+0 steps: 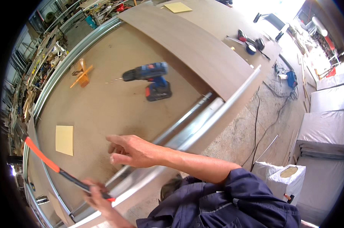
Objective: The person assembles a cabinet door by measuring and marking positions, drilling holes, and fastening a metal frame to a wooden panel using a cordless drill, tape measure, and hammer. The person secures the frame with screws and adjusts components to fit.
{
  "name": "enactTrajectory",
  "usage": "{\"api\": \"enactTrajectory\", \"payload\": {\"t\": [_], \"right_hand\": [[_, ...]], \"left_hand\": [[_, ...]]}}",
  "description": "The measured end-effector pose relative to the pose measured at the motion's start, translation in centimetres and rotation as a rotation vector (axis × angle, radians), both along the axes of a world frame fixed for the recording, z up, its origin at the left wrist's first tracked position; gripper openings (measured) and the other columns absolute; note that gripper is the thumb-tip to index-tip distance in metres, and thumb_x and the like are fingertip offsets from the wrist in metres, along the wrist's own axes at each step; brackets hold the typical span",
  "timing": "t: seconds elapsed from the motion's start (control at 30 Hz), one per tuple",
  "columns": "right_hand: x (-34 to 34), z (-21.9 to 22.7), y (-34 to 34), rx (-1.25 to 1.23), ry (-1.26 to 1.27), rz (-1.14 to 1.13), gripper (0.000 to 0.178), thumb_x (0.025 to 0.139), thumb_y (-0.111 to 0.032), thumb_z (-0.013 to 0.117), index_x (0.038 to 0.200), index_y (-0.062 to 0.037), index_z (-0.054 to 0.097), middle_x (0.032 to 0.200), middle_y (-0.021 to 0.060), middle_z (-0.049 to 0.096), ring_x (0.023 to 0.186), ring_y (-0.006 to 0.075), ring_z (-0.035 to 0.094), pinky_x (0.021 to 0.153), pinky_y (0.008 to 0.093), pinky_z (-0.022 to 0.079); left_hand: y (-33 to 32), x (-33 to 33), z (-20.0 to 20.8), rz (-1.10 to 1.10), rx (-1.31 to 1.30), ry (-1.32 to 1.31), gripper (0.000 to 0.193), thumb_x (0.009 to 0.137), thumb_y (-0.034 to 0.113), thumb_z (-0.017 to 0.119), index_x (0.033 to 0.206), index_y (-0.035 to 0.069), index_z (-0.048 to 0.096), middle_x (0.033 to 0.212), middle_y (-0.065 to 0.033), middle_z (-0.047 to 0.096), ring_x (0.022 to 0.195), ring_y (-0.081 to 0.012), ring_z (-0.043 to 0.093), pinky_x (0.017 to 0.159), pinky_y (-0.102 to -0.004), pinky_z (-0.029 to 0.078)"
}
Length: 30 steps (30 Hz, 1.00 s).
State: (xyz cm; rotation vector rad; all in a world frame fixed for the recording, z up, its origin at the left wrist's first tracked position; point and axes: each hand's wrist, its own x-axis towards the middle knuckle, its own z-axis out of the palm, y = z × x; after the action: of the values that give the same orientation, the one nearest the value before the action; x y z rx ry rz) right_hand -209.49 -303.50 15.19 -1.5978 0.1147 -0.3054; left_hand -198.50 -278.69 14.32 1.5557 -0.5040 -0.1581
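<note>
My left hand [99,199], a little blurred, is wrapped around the black grip of a hammer [45,159]. Its red-orange shaft slants up to the left, with the dark head near the left rim of the picture. Over the brown board [103,106], my right hand [136,152] holds nothing; thumb and forefinger are stretched out and apart. Beyond it a blue and black cordless drill [145,72] lies on its side, its bit toward the left. Between my hands and the left edge is a pale yellow square pad [64,140].
Metal profiles [191,131] frame the board. A wooden block [83,78] with a stick lies at far left. Across the far side rests a brown panel [195,45]. Farther right are another power tool [250,40], floor cables [257,125] and wrapped white packs [324,127].
</note>
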Motion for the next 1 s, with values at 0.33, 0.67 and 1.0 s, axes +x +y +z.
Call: {"api": "enactTrajectory", "payload": {"t": [0.33,0.67,1.0], "right_hand": [[-27.2,2.4,-9.3,0.050,-0.173,-0.452,0.062,0.100,-0.014,0.059,0.153,0.0006,0.031,0.099,0.0167,0.066,0.089,0.0288,0.066,0.085,0.0388,0.053],[-51.7,-4.0,-25.6,0.342,0.150,-1.141,0.030,0.105,-0.011,0.047,0.133,-0.0036,0.053,0.075,0.0005,0.054,0.050,0.0071,0.051,0.043,0.0230,0.043],[-67.0,-11.2,-32.6,0.588,0.317,-1.223,0.034,0.109,-0.020,0.046,0.135,0.0012,0.046,0.071,0.0048,0.055,0.044,0.0117,0.051,0.039,0.0253,0.043]], "left_hand": [[-20.6,-31.5,-5.8,-0.572,0.129,-0.060,0.037,0.095,0.015,0.069,0.125,-0.001,0.052,0.093,-0.0055,0.065,0.073,-0.0119,0.062,0.061,-0.0275,0.050],[-41.7,-35.9,-6.1,-0.733,0.302,-0.750,0.050,0.087,0.040,0.082,0.115,0.003,0.063,0.112,-0.0146,0.064,0.109,-0.0341,0.060,0.096,-0.0451,0.048],[-51.5,-36.0,-7.0,-0.475,1.042,-0.742,0.131,0.058,0.047,0.097,0.162,0.013,0.025,0.165,-0.0241,0.024,0.153,-0.0451,0.018,0.125,-0.0558,0.022]]}}
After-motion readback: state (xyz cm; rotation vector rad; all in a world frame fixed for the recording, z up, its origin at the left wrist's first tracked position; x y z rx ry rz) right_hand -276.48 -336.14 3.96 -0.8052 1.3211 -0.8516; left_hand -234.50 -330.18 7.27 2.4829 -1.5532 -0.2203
